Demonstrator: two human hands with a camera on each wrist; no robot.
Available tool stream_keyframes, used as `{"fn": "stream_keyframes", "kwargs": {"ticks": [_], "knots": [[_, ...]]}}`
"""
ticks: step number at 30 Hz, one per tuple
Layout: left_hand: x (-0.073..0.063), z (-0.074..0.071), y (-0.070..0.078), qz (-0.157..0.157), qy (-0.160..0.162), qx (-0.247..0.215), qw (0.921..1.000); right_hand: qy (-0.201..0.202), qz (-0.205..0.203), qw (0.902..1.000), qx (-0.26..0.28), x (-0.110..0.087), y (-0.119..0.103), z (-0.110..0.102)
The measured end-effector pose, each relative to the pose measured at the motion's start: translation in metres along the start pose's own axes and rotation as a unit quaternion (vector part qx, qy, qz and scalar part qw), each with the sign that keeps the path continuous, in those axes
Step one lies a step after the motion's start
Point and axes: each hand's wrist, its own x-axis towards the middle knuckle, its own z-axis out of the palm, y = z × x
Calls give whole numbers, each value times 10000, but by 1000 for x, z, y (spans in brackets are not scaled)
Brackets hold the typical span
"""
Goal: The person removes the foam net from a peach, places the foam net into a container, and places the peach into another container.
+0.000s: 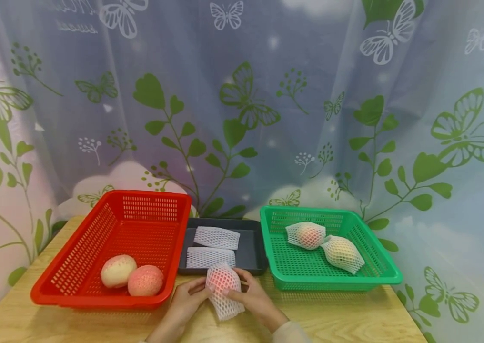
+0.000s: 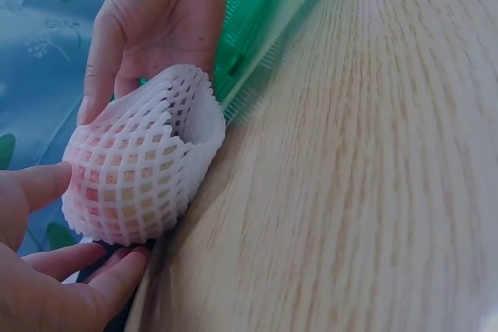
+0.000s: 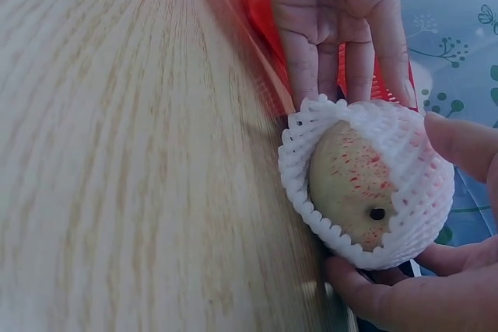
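A peach-like fruit (image 3: 342, 176) with red speckles and a dark spot sits inside a white foam net sleeve (image 1: 223, 283), low over the table's front. My left hand (image 1: 186, 297) holds the sleeved fruit from the left, thumb on the netting and fingers beneath it in the left wrist view. From the other side my right hand (image 1: 261, 302) grips it, its thumb against the foam in the right wrist view. The sleeve's near end gapes, showing part of the fruit there; netting covers the rest. Behind the hands, two flat foam sleeves (image 1: 217, 237) lie in a dark tray (image 1: 249, 245).
At left stands a red basket (image 1: 147, 233) with two bare fruits (image 1: 118, 271) near its front corner. On the right, a green basket (image 1: 291, 264) contains two sleeved fruits (image 1: 341, 253). The wooden table (image 1: 336, 314) backs onto a patterned curtain (image 1: 242, 143).
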Motion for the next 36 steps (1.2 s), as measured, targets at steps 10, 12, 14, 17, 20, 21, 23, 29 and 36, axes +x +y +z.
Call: {"fn": "stream_keyframes", "kwargs": {"ticks": [10,12,14,17,20,21,23,29,36], "knots": [[1,1,5,46,-43,-40,10000,100,-414,9988,-221,1,-2,-5],[1,1,7,101,-10,-21,9999,158,-550,9979,-318,1,-4,-6],[1,1,9,174,23,-17,9998,199,-645,9970,-376,0,-7,-8],[1,1,12,304,75,5,9995,244,-686,9965,-417,-2,-13,-11],[-1,2,17,485,59,62,9988,309,-773,9954,-478,-6,-21,-13],[-2,2,19,539,40,84,9985,334,-807,9948,-529,-8,-24,-14],[-5,2,25,663,-36,127,9977,365,-917,9933,-608,-11,-30,-16],[-12,0,47,1190,-157,201,9926,378,-1141,9903,-701,-21,-48,-25],[-21,-15,72,1270,113,243,9915,560,-1155,9909,-406,-36,-66,-40]]}}
